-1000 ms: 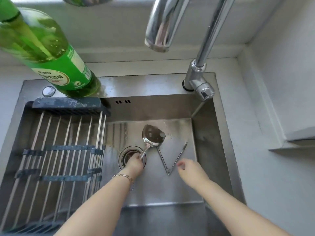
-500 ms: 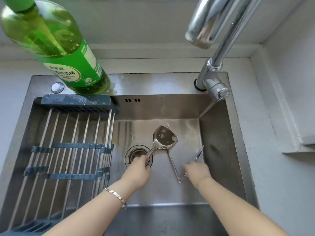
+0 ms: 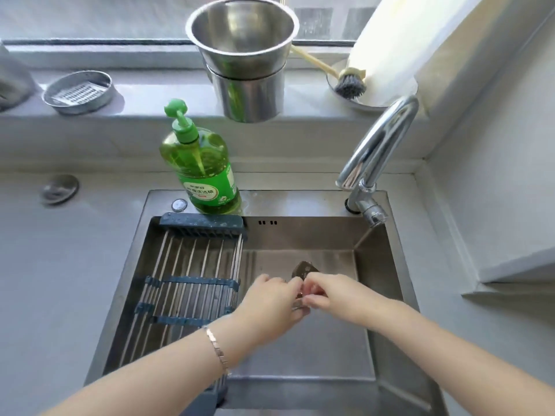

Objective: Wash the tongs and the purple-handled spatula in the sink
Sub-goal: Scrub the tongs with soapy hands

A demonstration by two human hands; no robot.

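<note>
Both hands meet over the middle of the steel sink (image 3: 303, 235). My left hand (image 3: 270, 304) is closed around the handle of the spatula (image 3: 304, 270). Only the spatula's dark metal head shows, sticking out beyond the fingers. My right hand (image 3: 333, 292) is curled against the left one, fingertips touching. A thin sliver of the metal tongs (image 3: 298, 304) shows between the two hands, and the rest is hidden in the right hand's grip. The spatula's handle is covered by my fingers.
A blue and steel drying rack (image 3: 186, 280) spans the sink's left half. The faucet (image 3: 378, 151) arches at the back right. A green soap bottle (image 3: 201, 163) stands on the back rim. On the sill sit stacked steel pots (image 3: 243, 55), a dish brush (image 3: 350, 85) and a metal dish (image 3: 78, 91).
The right hand closed on the tongs and lifted them off the sink floor. Both hands came together with the spatula raised. The camera tilted up, showing the windowsill.
</note>
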